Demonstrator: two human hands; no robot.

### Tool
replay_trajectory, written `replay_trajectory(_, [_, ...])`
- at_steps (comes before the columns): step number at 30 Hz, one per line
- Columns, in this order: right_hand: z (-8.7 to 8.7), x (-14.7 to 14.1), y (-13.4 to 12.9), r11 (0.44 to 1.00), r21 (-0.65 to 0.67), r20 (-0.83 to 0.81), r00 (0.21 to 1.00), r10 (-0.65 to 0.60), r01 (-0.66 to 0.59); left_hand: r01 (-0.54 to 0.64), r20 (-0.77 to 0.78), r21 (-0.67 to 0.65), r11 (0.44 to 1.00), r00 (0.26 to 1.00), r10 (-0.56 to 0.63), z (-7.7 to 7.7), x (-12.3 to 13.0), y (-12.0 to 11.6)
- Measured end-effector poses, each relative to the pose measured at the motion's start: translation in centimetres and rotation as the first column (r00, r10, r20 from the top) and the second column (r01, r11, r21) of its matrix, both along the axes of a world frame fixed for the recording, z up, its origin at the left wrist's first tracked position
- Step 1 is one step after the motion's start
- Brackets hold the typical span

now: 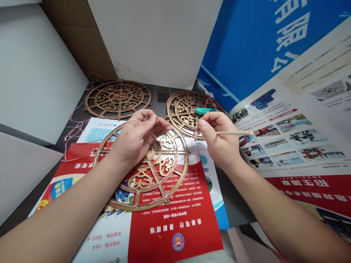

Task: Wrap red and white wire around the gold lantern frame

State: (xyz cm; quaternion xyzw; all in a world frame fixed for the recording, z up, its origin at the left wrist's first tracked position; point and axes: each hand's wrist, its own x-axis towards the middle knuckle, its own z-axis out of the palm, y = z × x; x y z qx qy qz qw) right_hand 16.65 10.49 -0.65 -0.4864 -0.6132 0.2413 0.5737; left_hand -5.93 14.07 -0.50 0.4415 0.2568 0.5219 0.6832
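Left hand (135,137) pinches fine wire (134,120) above the openwork disc (157,175); right hand (221,144) holds a wooden stick (238,133), ideally steady.

Table (233,208), dark. Back panel (159,40), white, upright. Left panel (35,65), white. Brown strip (79,36), between the two. Blue board (246,47), right, white characters. Printed sheet (307,109), overlapping the board.

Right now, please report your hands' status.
Left hand over nearest round, bronze-coloured lattice disc. Right hand holds pale, slender wooden stick. Turquoise-handled tool beyond right hand.
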Motion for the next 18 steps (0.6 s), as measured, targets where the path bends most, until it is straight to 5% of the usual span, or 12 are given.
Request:
replay_trajectory(8, [2.0,-1.4,-0.7,0.985,-0.084,0.173,0.971,0.166,-0.153,0.039,-0.128,0.055,0.998,0.991,-0.031,1.4,0.3,-0.4])
replay_trajectory(13, [3.8,-2.3,0.1,0.937,-0.199,0.303,0.891,0.337,-0.287,0.176,-0.398,0.126,0.976,0.910,-0.112,3.5,-0.7,-0.7])
replay_trajectory(18, [3.6,-2.6,1.4,0.938,-0.179,0.321,0.884,0.341,-0.297,0.111,-0.474,0.200,0.974,0.880,-0.003,3.6,-0.7,-0.6])
